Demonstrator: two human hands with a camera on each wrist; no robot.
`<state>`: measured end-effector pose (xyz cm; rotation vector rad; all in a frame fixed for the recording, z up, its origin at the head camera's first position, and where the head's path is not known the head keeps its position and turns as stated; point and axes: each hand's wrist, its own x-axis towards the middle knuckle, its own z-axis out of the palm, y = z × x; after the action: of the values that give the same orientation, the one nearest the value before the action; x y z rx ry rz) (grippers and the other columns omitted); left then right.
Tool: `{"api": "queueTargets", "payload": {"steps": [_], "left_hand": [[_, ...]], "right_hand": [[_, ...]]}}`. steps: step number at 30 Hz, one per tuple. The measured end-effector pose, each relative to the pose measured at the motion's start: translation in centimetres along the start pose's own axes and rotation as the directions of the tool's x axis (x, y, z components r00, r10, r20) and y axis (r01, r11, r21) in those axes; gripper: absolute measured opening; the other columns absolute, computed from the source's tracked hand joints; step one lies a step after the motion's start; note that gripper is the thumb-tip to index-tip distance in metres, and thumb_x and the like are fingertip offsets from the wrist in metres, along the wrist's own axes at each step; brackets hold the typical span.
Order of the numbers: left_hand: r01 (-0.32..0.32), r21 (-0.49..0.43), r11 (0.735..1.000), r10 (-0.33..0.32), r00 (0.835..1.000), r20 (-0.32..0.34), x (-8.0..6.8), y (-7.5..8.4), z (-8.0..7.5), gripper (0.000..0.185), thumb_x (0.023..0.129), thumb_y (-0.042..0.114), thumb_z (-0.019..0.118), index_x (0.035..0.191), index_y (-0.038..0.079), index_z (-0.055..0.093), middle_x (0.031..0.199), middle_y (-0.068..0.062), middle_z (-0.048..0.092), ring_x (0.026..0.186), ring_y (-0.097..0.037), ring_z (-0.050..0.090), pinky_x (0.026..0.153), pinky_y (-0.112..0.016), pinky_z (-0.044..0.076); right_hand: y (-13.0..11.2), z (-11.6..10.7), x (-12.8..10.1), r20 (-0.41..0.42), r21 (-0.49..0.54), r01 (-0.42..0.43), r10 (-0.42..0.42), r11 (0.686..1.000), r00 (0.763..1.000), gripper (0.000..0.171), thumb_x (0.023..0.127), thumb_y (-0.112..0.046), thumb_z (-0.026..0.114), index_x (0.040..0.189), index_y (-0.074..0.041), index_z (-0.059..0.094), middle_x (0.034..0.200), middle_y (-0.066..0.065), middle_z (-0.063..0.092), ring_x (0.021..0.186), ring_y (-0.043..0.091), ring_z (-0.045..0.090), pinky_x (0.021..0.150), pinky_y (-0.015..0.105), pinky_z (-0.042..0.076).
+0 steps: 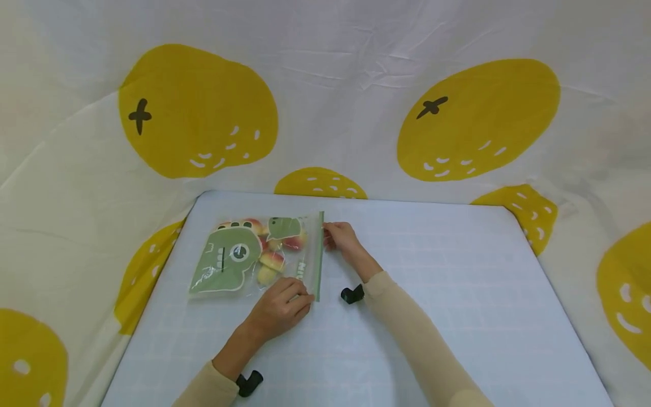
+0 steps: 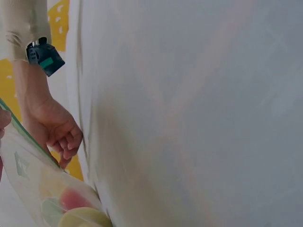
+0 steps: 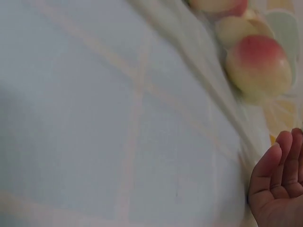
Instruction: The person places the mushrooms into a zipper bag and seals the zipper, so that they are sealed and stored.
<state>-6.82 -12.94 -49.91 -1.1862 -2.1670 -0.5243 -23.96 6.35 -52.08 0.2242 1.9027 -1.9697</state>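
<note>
A clear zip bag (image 1: 254, 257) with a green one-eyed monster print lies flat on the table. Inside it are several red-and-yellow, peach-like fruits (image 1: 272, 260), seen closer in the right wrist view as round fruit (image 3: 258, 66). A green zip strip (image 1: 319, 257) runs along the bag's right edge. My left hand (image 1: 282, 308) pinches the near end of that strip, wrist over the bag's lower side. At its far end, my right hand (image 1: 344, 242) pinches the strip from the right. The left wrist view shows the right hand's fingertips at the green edge.
A white cloth with pale lines covers the table (image 1: 458, 294). Behind and beside it hangs a white curtain (image 1: 335, 113) printed with large yellow fruit. Small black wrist cameras (image 1: 352, 294) sit on both sleeves' cuffs.
</note>
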Motion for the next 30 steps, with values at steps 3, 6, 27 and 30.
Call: {"api": "queueTargets", "payload": {"steps": [3, 6, 27, 30], "left_hand": [[-0.001, -0.010, 1.000, 0.001, 1.000, 0.001, 0.0, 0.2, -0.1, 0.009, 0.079, 0.009, 0.079, 0.088, 0.010, 0.078, 0.085, -0.001, 0.064, 0.085, -0.018, 0.061, 0.078, -0.030, 0.052], [-0.005, -0.030, 1.000, 0.005, 1.000, -0.008, -0.1, 0.4, -0.2, 0.008, 0.079, 0.008, 0.077, 0.087, 0.010, 0.078, 0.085, -0.001, 0.064, 0.084, -0.018, 0.061, 0.077, -0.031, 0.053], [0.015, -0.050, 0.999, -0.011, 0.998, 0.064, -0.1, 1.1, -0.1, 0.019, 0.072, 0.010, 0.086, 0.089, 0.012, 0.079, 0.085, 0.001, 0.063, 0.082, -0.015, 0.060, 0.076, -0.027, 0.052], [0.024, -0.057, 0.998, -0.019, 0.995, 0.094, -0.2, 1.0, -0.1, 0.020, 0.072, 0.011, 0.087, 0.091, 0.013, 0.079, 0.086, 0.002, 0.064, 0.084, -0.015, 0.060, 0.077, -0.027, 0.052]], "right_hand": [[-0.2, 0.0, 0.5, -0.018, 0.009, -0.010, 0.010, 1.000, 1.000, 0.028, 0.099, -0.022, 0.062, 0.097, 0.005, 0.067, 0.077, 0.007, 0.062, 0.058, 0.016, 0.057, 0.054, 0.027, 0.050], [-0.6, 0.1, 1.0, -0.033, 0.006, -0.010, 0.011, 1.000, 0.999, 0.028, 0.100, -0.022, 0.061, 0.099, 0.005, 0.067, 0.079, 0.008, 0.062, 0.059, 0.017, 0.057, 0.054, 0.028, 0.050], [-0.6, -1.2, 1.6, -0.095, 0.050, -0.012, 0.016, 0.999, 0.995, 0.032, 0.101, -0.023, 0.060, 0.108, 0.007, 0.066, 0.081, 0.007, 0.064, 0.063, 0.016, 0.058, 0.058, 0.026, 0.052], [-0.5, -1.4, 1.5, -0.106, 0.051, -0.006, 0.012, 0.999, 0.994, 0.032, 0.100, -0.024, 0.061, 0.109, 0.007, 0.066, 0.082, 0.008, 0.064, 0.063, 0.016, 0.059, 0.058, 0.026, 0.052]]}}
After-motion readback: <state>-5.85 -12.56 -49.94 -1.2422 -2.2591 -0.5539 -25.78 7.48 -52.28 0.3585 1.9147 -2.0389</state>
